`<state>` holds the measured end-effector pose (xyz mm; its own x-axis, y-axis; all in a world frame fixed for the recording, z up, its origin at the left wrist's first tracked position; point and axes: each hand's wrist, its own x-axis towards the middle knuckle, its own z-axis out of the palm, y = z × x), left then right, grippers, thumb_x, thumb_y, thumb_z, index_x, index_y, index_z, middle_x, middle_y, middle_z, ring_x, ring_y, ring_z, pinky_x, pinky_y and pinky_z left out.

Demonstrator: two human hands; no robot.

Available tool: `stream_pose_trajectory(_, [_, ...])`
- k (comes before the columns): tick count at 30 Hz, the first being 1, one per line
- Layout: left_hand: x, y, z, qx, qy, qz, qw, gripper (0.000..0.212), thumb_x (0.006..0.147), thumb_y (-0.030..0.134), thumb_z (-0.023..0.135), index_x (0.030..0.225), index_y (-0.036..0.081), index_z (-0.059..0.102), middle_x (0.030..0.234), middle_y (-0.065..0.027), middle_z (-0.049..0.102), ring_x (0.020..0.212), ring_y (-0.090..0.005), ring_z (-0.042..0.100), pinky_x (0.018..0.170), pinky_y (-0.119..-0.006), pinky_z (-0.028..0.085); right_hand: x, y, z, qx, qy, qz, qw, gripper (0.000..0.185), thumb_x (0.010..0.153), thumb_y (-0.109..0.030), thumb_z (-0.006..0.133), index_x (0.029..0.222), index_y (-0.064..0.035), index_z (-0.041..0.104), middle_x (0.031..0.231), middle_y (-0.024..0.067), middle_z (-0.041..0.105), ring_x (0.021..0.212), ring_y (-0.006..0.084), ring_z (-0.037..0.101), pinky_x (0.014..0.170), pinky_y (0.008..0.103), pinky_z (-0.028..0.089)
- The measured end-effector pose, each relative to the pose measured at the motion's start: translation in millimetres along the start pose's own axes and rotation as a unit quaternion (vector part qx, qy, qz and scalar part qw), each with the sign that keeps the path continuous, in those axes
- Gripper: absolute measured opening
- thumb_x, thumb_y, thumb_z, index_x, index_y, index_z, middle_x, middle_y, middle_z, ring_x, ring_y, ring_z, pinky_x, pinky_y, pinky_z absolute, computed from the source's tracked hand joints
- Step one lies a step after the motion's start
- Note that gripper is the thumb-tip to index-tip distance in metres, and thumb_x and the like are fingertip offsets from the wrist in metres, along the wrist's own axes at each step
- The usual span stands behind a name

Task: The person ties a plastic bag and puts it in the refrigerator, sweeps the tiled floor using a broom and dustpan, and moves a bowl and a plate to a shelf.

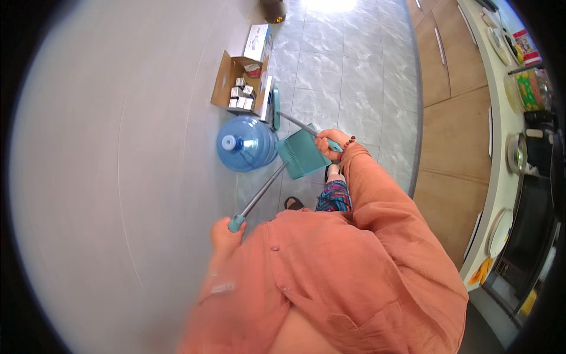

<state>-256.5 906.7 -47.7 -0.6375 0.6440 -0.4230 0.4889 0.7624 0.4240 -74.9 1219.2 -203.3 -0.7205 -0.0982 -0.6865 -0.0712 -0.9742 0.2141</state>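
My left hand [227, 239] is closed around the teal grip of a long-handled dustpan [309, 152]; its metal handle slants up to the toothed teal pan, beside the water bottle. In my right hand [329, 142] is the teal grip end of a broom, its grey handle passing above the pan. The teal broom head [277, 108] stands against the box side, its bristles hard to make out. A large blue water-cooler bottle [256, 148] stands by the wall, left of the pan.
An open cardboard box [223, 86] holding small cartons stands along the wall [110, 155], with a white box [257, 42] beyond. Grey marbled floor tiles [360, 71] run between wall and wooden cabinets [455, 132]. The counter [479, 194] bears plates, a pot and a yellow cloth. My sandalled feet are below the pan.
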Motion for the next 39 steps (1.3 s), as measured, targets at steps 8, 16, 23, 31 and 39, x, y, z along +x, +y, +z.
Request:
stream_pose_trajectory(8, [52,88,19,-0.075,0.072,-0.064,0.993,0.020,0.065,0.016,0.065,0.061,0.002,0.050,0.050,-0.0071,0.047,0.045,-0.0153,0.043,0.044,-0.031,0.035,-12,-193,-3,0.140,-0.046,0.007,0.989,0.014,0.078,-0.012,0.044,0.069,-0.0019,0.038,0.052,-0.0004,0.042,0.041,0.0070,0.043,0.036,0.0163,0.040])
stream_pose_trajectory(16, [107,156,23,-0.048,0.138,-0.091,0.985,0.017,0.064,0.014,0.066,0.066,0.001,0.054,0.055,-0.0049,0.050,0.049,-0.0125,0.042,0.047,-0.028,0.037,-47,-285,17,0.090,0.100,-0.233,0.963,0.013,0.077,-0.009,0.044,0.068,-0.0038,0.039,0.051,-0.0017,0.040,0.040,0.0062,0.041,0.035,0.0157,0.036])
stream_pose_trajectory(23, [169,177,23,-0.126,0.126,-0.120,0.977,0.017,0.065,0.013,0.065,0.070,0.002,0.053,0.053,-0.0023,0.047,0.044,-0.0099,0.040,0.042,-0.025,0.034,-114,-216,-39,0.131,0.078,-0.257,0.954,0.008,0.077,-0.008,0.045,0.084,-0.0066,0.045,0.061,0.0004,0.041,0.044,0.0065,0.036,0.034,0.0175,0.031])
stream_pose_trajectory(31, [254,226,22,-0.345,0.046,-0.065,0.935,0.015,0.068,0.012,0.062,0.071,0.003,0.051,0.049,0.0007,0.043,0.036,-0.0070,0.037,0.033,-0.021,0.029,-193,-67,-62,0.347,0.077,-0.205,0.912,0.006,0.078,-0.009,0.046,0.075,-0.0071,0.041,0.056,-0.0009,0.040,0.042,0.0064,0.036,0.034,0.0182,0.032])
stream_pose_trajectory(39, [346,266,11,-0.398,-0.039,-0.009,0.916,0.016,0.070,0.016,0.061,0.071,0.004,0.050,0.048,0.0005,0.041,0.034,-0.0079,0.037,0.032,-0.021,0.031,-146,-6,-107,0.516,0.250,-0.221,0.789,0.012,0.075,-0.006,0.048,0.069,-0.0069,0.038,0.051,-0.0010,0.041,0.043,0.0070,0.042,0.038,0.0189,0.039])
